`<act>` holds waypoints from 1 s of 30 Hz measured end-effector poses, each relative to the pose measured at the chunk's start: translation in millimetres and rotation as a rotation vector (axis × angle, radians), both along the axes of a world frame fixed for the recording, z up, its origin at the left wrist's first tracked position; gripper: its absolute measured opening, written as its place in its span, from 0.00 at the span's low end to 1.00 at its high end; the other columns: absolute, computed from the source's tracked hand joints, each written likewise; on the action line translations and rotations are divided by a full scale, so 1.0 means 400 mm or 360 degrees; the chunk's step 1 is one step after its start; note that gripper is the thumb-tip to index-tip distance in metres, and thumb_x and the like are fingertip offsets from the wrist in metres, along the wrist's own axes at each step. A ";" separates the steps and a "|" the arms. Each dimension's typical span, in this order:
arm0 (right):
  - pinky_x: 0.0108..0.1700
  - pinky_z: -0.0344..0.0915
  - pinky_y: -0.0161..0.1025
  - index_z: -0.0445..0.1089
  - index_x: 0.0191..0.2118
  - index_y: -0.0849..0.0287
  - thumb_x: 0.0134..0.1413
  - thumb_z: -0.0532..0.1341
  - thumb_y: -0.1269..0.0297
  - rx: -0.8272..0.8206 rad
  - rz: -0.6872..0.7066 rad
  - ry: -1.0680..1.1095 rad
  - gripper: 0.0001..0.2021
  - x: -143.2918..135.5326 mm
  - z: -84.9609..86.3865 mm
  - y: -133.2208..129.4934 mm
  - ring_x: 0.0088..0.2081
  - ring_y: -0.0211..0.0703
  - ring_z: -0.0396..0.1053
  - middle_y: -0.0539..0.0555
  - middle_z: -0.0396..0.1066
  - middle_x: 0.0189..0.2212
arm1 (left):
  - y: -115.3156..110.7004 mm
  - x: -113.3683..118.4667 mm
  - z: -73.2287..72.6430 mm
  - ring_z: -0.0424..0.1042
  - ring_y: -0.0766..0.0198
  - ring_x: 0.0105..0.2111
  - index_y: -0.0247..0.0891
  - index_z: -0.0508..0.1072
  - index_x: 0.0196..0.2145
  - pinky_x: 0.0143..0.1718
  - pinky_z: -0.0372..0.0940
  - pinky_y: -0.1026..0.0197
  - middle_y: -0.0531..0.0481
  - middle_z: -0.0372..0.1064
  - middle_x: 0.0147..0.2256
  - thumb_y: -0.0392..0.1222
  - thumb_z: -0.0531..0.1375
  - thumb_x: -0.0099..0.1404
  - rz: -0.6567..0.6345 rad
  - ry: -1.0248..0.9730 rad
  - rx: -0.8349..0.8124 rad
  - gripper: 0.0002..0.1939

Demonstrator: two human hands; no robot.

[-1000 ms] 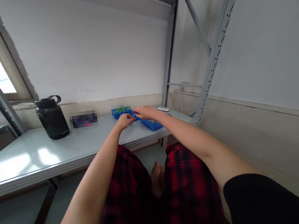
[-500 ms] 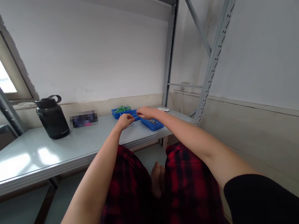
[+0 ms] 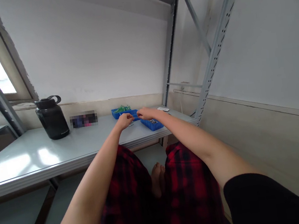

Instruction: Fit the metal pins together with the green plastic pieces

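Observation:
My left hand [image 3: 125, 120] and my right hand [image 3: 145, 113] are closed, a short way apart above the table. Between their fingertips runs a thin pale strand [image 3: 136, 118], one end in each hand; its exact kind is too small to tell. Below my right hand is a blue tray [image 3: 152, 125] with small dark and pale pieces. Behind my hands stands another blue tray [image 3: 115, 114] with green pieces [image 3: 122, 109]. A few small thin items [image 3: 131, 124] lie on the table beside my left hand.
The grey table [image 3: 87, 138] bears a black bottle [image 3: 52, 119] at the left and a blurred dark item [image 3: 83, 119] beside it. A white flat object [image 3: 163, 109] lies behind my right wrist. Metal shelf posts [image 3: 211, 67] rise at the right.
Both hands have hardly moved; the strand between them now looks more level.

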State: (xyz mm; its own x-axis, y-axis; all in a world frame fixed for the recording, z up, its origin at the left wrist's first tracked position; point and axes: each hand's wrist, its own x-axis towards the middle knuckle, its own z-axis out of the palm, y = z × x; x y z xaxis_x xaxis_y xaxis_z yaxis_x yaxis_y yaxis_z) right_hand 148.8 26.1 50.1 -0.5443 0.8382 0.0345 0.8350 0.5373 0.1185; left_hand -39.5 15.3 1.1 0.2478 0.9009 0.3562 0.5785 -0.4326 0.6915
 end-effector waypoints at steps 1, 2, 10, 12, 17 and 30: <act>0.30 0.57 0.33 0.74 0.42 0.56 0.64 0.56 0.64 0.0001 0.0011 0.0003 0.10 0.000 0.000 0.000 0.31 0.40 0.70 0.54 0.76 0.38 | 0.000 0.000 0.000 0.72 0.59 0.29 0.36 0.76 0.31 0.32 0.65 0.60 0.47 0.74 0.27 0.41 0.61 0.61 0.0000 -0.0002 0.0000 0.06; 0.30 0.57 0.34 0.74 0.41 0.56 0.64 0.56 0.64 0.0006 0.0027 0.0009 0.10 0.001 -0.001 0.001 0.31 0.40 0.70 0.54 0.76 0.37 | 0.001 -0.001 0.000 0.72 0.59 0.29 0.36 0.76 0.31 0.32 0.65 0.60 0.47 0.74 0.27 0.41 0.62 0.60 -0.0003 -0.0005 0.0000 0.06; 0.33 0.59 0.35 0.75 0.39 0.55 0.63 0.57 0.64 0.0027 0.0085 0.0064 0.09 0.006 -0.003 0.008 0.31 0.41 0.70 0.53 0.76 0.34 | 0.000 -0.001 -0.002 0.71 0.59 0.27 0.38 0.76 0.28 0.32 0.64 0.60 0.48 0.72 0.24 0.40 0.63 0.58 -0.0009 -0.0119 0.0006 0.04; 0.32 0.59 0.35 0.75 0.39 0.55 0.63 0.56 0.65 0.0016 0.0076 0.0059 0.09 0.005 -0.002 0.003 0.31 0.41 0.70 0.53 0.76 0.34 | -0.002 0.000 0.001 0.70 0.59 0.27 0.38 0.76 0.27 0.32 0.64 0.60 0.48 0.72 0.24 0.40 0.64 0.57 -0.0005 -0.0167 0.0004 0.04; 0.30 0.58 0.34 0.73 0.38 0.58 0.62 0.55 0.68 0.0005 0.0079 0.0118 0.08 -0.010 0.017 -0.022 0.30 0.40 0.68 0.54 0.76 0.34 | -0.011 0.005 0.018 0.70 0.61 0.28 0.34 0.78 0.30 0.31 0.64 0.61 0.48 0.73 0.26 0.40 0.64 0.58 -0.0033 -0.0413 0.0012 0.06; 0.36 0.60 0.33 0.73 0.43 0.63 0.64 0.54 0.68 0.0078 0.0133 0.0397 0.11 -0.030 0.031 -0.039 0.35 0.40 0.69 0.57 0.77 0.38 | -0.027 0.013 0.034 0.75 0.57 0.40 0.33 0.74 0.37 0.34 0.68 0.61 0.41 0.76 0.41 0.41 0.63 0.60 -0.0089 -0.0926 -0.0230 0.09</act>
